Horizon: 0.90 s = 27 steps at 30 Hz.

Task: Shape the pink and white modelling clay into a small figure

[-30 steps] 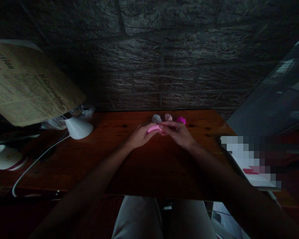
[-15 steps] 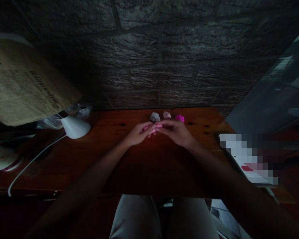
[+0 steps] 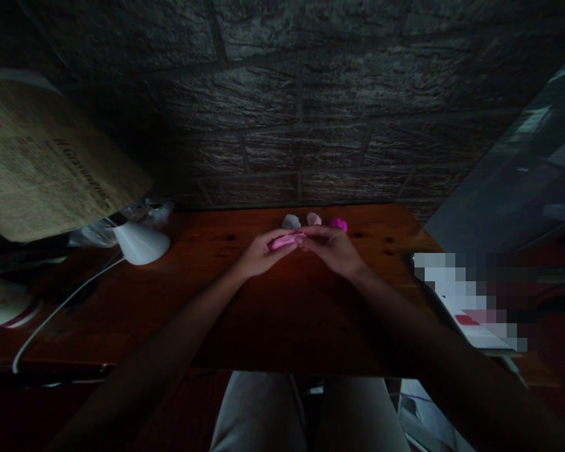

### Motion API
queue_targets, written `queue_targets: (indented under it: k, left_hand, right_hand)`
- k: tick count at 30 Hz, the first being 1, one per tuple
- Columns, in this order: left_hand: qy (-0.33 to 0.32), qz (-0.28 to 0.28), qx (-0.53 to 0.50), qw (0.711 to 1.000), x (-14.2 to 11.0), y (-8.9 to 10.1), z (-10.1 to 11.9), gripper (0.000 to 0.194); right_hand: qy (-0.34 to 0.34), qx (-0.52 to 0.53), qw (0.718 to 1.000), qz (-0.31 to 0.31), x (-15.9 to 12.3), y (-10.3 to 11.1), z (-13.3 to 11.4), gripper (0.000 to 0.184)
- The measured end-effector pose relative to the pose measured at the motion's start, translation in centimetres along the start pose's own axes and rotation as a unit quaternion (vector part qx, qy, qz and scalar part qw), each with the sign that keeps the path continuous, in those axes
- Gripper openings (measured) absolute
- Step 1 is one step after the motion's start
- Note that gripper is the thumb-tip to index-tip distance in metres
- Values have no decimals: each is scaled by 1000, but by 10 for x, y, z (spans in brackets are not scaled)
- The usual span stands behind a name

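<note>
Between my two hands is a soft pink lump of modelling clay [image 3: 282,241], stretched lengthwise. My left hand [image 3: 261,251] wraps its left part, with the thumb along the near side. The fingertips of my right hand [image 3: 332,247] pinch the right end. Just behind the hands, three more clay lumps lie on the wooden table: a grey one [image 3: 291,221], a pale pink one [image 3: 314,218] and a bright magenta one [image 3: 339,224], which my right hand partly covers.
A lamp with a white conical base [image 3: 144,243] and a newsprint-patterned shade [image 3: 61,157] stands at the left, its white cord [image 3: 66,301] running forward. Farther left is a pale container [image 3: 4,304]. A stone-block wall [image 3: 273,113] closes the back. A partly pixelated white object [image 3: 480,333] lies right.
The pink clay shows as a longer, smoother strip between my hands. My left fingers, seen beneath it before, are now tucked out of sight. The view has shifted slightly.
</note>
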<state>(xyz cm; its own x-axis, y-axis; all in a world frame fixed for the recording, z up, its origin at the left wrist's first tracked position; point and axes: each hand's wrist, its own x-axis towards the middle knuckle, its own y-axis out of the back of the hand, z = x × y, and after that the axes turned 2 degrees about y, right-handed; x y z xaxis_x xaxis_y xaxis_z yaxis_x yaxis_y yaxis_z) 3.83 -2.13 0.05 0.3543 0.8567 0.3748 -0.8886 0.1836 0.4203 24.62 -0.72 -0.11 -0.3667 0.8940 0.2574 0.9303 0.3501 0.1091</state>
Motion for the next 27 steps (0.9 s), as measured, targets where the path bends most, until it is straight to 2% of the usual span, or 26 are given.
queue_targets:
  k: [4, 8, 18, 27]
  left_hand:
    - [8, -3, 3, 1000, -1, -1, -4, 37]
    - [6, -20, 25, 999, -2, -1, -9, 35]
    - [-19, 18, 36, 999, -1, -1, -4, 31]
    - [-46, -2, 100, 994, -5, 2, 1, 27]
  right_hand:
    - [10, -9, 1000, 2, -1, -1, -5, 41]
    - [17, -23, 1000, -8, -3, -2, -9, 38]
    - [12, -17, 1000, 16, -2, -4, -6, 36]
    - [-12, -23, 999, -24, -1, 2, -5, 28]
